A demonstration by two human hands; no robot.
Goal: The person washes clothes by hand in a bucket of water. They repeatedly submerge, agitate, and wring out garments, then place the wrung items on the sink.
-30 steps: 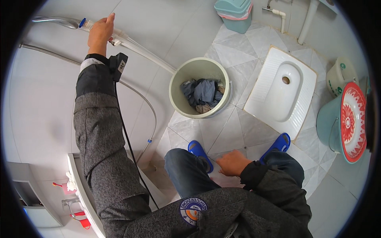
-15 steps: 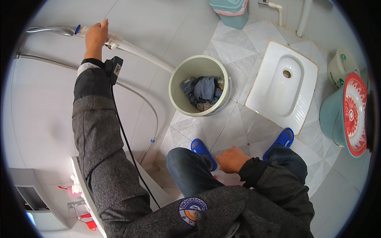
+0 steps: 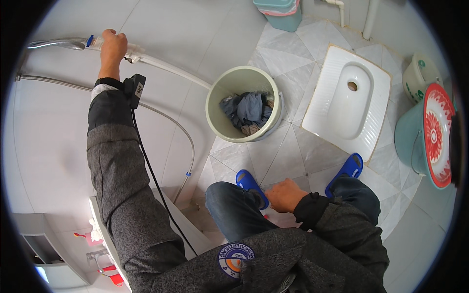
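Observation:
My left hand (image 3: pixel 113 49) reaches out to the upper left, its fingers closed round a pipe fitting (image 3: pixel 134 50) with clear, whitish plastic about it. A white hose (image 3: pixel 173 68) runs from the fitting to the rim of a pale green bucket (image 3: pixel 213 110). Dark blue-grey clothes (image 3: pixel 251 108) and a beige piece lie in the bucket; water is hard to make out. Between my knees rests my right hand (image 3: pixel 287 195), its fingers curled in with nothing seen in them. A blue slipper (image 3: pixel 251 188) is close to it.
A white squat toilet (image 3: pixel 349 97) is set in the tiled floor right of the bucket. Farther right stand a teal bucket (image 3: pixel 408 139) topped by a red-and-white basin (image 3: pixel 435 132), and a cream bucket (image 3: pixel 420 78). A teal bin (image 3: pixel 286 19) stands at the back. A washbasin edge (image 3: pixel 102 229) lies lower left.
The view has shifted slightly. My left hand stays on the fitting, its fingers folded over a little more. The right hand has hardly moved, and the clothes lie as before.

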